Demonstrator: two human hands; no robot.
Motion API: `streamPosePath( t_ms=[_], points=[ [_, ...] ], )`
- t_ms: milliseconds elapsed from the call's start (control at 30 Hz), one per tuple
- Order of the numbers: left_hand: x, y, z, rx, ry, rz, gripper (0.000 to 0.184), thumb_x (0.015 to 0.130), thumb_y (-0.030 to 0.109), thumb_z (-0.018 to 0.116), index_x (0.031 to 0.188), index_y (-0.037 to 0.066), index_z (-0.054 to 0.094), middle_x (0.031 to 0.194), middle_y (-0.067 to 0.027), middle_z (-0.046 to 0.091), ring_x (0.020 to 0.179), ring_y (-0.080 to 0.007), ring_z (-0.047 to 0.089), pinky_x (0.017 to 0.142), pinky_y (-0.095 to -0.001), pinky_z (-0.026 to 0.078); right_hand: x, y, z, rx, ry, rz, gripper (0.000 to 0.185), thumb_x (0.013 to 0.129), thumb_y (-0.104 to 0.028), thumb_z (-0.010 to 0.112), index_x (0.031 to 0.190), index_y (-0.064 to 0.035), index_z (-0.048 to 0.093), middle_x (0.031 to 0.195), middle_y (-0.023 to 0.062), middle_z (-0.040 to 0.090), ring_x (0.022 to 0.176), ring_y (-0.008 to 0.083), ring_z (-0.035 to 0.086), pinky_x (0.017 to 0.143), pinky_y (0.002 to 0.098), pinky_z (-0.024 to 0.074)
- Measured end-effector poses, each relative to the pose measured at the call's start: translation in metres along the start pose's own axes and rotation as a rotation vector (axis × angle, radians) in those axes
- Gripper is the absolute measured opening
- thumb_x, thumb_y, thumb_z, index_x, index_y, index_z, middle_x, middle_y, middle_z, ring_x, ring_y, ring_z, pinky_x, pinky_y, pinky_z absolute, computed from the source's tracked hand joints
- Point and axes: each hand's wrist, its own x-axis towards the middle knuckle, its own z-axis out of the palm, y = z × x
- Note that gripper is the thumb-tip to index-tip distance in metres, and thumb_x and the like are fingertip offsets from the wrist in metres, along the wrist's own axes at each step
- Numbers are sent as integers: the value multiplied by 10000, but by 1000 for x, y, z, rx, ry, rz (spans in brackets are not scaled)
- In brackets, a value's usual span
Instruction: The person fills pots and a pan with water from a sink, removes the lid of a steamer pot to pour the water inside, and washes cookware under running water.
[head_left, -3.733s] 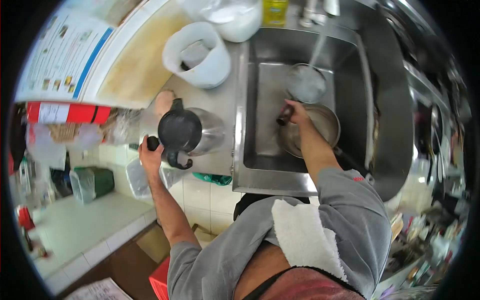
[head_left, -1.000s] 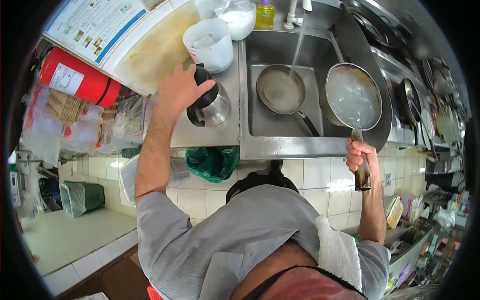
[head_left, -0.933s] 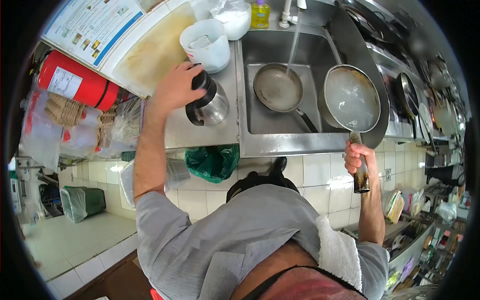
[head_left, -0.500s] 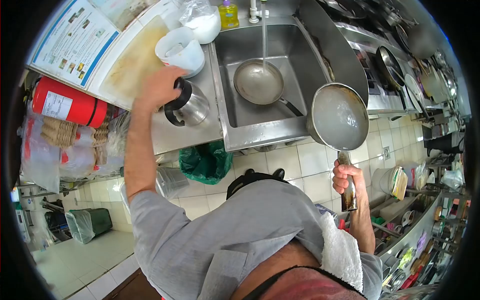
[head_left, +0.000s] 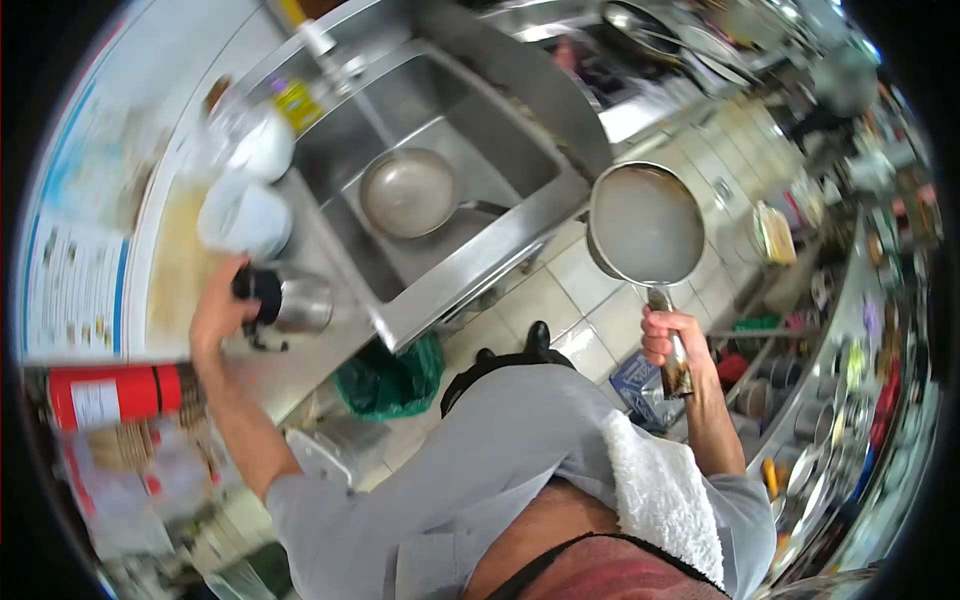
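Note:
My right hand [head_left: 676, 338] is wrapped round the worn handle of a saucepan [head_left: 648, 225], held out in the air right of the sink; cloudy, pale liquid shows inside it. My left hand [head_left: 216, 306] is at the black lid of a steel vacuum jug [head_left: 303, 302] on the counter. Its fingers look curled round the lid, partly hidden and a little blurred. The jug's black handle points towards my body. A frying pan [head_left: 408, 192] lies in the steel sink [head_left: 470, 262] under running water from the tap [head_left: 345, 70].
A white tub [head_left: 244, 217], a bagged white container [head_left: 262, 147] and a yellow soap bottle [head_left: 296, 104] stand by the sink. Below the counter are a green-lined bin [head_left: 392, 375] and a red cylinder [head_left: 110, 395]. More pans [head_left: 640, 28] sit on the stove, and shelves [head_left: 850, 290] line the right.
The view has turned, so the sink and counter appear tilted and further left. My left hand stays by the jug's lid and has shifted lower around it. My right hand still holds the saucepan.

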Motion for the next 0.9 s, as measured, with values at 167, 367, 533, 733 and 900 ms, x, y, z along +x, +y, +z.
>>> streamPosePath(
  t_ms=[167, 367, 533, 733, 900],
  points=[
    [-23, 32, -3, 318, 407, 4, 637, 705, 238, 707, 1245, 31, 441, 1366, -228, 307, 1254, -363, 308, 1037, -419, 236, -3, 5, -30, 95, 22, -137, 112, 784, -83, 575, 835, -65, 478, 579, -21, 396, 420, 84, 388, 387, 265, 334],
    [-8, 157, 48, -476, 435, 273, 480, 784, 43, 614, 1230, -18, 448, 1266, -126, 464, 1166, -238, 446, 988, -343, 322, -4, -14, -72, 211, 19, -209, 95, 783, -94, 576, 786, -70, 484, 579, -33, 402, 433, 69, 405, 400, 253, 358],
    [38, 313, 128, -688, 251, 688, 425, 739, 11, 644, 1142, -29, 515, 1188, -159, 513, 1047, -251, 534, 946, -343, 376, -19, -62, -135, 281, -18, -216, 162, 783, -104, 587, 690, -87, 455, 575, -30, 410, 439, 83, 430, 404, 268, 379],
    [96, 501, 216, -597, -8, 858, 361, 699, 47, 667, 1046, -4, 580, 1057, -123, 604, 979, -223, 569, 878, -322, 412, -43, -147, -210, 275, 36, -200, 131, 757, -84, 599, 720, -81, 473, 572, -16, 412, 434, 97, 417, 406, 284, 384],
    [171, 584, 378, -890, -666, 462, 320, 873, 120, 544, 1165, -2, 496, 1100, -105, 565, 959, -185, 581, 835, -290, 452, -47, -228, -272, 289, 88, -245, 121, 763, -69, 587, 844, -72, 498, 568, -17, 407, 409, 103, 393, 387, 290, 364]
  ],
)
